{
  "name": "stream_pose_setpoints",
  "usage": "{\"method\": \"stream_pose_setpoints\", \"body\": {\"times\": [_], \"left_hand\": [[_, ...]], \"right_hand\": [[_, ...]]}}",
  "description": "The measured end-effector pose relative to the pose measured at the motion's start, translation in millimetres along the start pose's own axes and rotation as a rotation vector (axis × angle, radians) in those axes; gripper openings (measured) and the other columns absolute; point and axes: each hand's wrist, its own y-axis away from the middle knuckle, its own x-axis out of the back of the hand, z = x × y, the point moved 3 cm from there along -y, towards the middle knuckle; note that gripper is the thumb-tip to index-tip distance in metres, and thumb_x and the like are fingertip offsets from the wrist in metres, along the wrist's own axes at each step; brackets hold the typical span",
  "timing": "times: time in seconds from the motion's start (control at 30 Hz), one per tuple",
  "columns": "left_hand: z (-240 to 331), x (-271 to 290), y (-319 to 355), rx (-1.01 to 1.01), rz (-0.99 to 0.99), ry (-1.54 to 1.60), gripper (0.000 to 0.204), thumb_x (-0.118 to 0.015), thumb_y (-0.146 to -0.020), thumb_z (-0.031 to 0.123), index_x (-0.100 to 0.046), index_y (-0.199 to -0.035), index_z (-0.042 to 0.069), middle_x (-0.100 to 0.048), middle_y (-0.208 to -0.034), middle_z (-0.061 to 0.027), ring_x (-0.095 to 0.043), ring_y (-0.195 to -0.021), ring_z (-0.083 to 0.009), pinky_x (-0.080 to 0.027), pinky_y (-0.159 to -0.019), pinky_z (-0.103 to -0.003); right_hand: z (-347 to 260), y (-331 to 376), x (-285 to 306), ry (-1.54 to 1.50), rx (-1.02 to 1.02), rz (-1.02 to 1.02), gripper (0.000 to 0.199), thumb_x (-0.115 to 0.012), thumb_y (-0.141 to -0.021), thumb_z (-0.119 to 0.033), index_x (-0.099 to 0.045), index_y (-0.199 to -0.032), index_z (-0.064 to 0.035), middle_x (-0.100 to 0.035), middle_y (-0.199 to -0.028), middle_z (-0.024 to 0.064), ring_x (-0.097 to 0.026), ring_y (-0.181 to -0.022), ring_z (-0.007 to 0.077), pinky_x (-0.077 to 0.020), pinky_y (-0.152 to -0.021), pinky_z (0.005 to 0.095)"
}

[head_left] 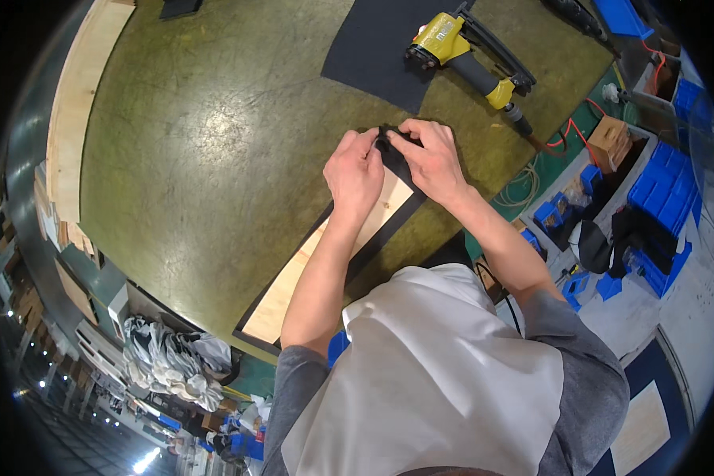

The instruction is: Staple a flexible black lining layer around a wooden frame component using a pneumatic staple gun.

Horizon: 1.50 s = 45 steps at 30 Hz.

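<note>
1. Nearest the viewer, a white apron (444,373) over grey sleeves fills the lower edge, and both forearms run up from it toward the hands.
2. A long plank (325,254) lies on the desk (198,135), stretching from below the left hand up to both hands. Black fabric (362,255) shows as a border along its edges.
3. The left hand (355,173) rests on the plank's far end, fingers curled, pinching the black fabric at the corner.
4. The right hand (432,163) sits just beside it, touching the left at the fingertips. It grips the same fold of fabric, pressing it over the plank's end.
5. Beyond the hands, a black mat (381,47) lies flat on the desk.
6. A yellow and black nailer (468,55) rests partly on that mat, beyond the right hand. Its hose leads off toward the right.
7. Right of the right hand, off the desk, stand blue bins (662,198) and a small wooden box (611,139).
</note>
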Motion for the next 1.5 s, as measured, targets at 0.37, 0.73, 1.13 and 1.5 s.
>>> {"method": "stream_pose_setpoints", "body": {"times": [0.37, 0.73, 1.13, 1.5], "left_hand": [[20.9, -8.2, 28.0, -0.444, 0.023, -0.372, 0.055, -0.071, -0.078, 0.024, -0.061, -0.125, -0.004, -0.056, -0.078, -0.01, -0.055, -0.068, -0.0295, -0.04, -0.059, -0.046], [24.0, -36.5, 44.0, -0.304, 0.04, -0.461, 0.059, -0.075, -0.08, 0.04, -0.06, -0.128, 0.009, -0.055, -0.093, -0.0067, -0.055, -0.085, -0.027, -0.042, -0.07, -0.042], [15.8, -28.8, 44.1, -0.422, 0.159, -0.336, 0.047, -0.073, -0.085, 0.032, -0.068, -0.124, 0.006, -0.052, -0.089, -0.0046, -0.053, -0.089, -0.0239, -0.042, -0.075, -0.038], [17.1, -32.0, 45.7, -0.49, 0.188, -0.219, 0.027, -0.074, -0.085, 0.023, -0.072, -0.106, 0.006, -0.053, -0.087, -0.0048, -0.053, -0.088, -0.0244, -0.041, -0.075, -0.039]], "right_hand": [[8.1, 1.7, -3.2, -0.217, 0.003, 0.198, 0.02, -0.065, -0.069, 0.003, -0.072, -0.086, -0.0044, -0.071, -0.109, 0.0106, -0.067, -0.101, 0.0313, -0.0528, -0.089, 0.0408], [77.5, -84.3, 75.9, 0.482, -0.214, -0.091, 0.07, -0.063, -0.074, 0.0, -0.042, -0.141, -0.002, -0.062, -0.109, 0.0272, -0.059, -0.105, 0.047, -0.0473, -0.09, 0.056], [-17.4, -23.3, 110.5, -0.625, -0.822, -0.528, 0.011, -0.063, -0.082, -0.003, -0.066, -0.092, 0.0017, -0.065, -0.069, 0.0036, -0.063, -0.058, 0.0127, -0.0505, -0.056, 0.0281], [-3.8, -1.2, 80.8, -0.247, -0.828, -0.585, 0.016, -0.068, -0.076, -0.012, -0.066, -0.075, 0.0038, -0.062, -0.057, 0.0073, -0.063, -0.052, 0.0159, -0.0501, -0.052, 0.0336]]}}
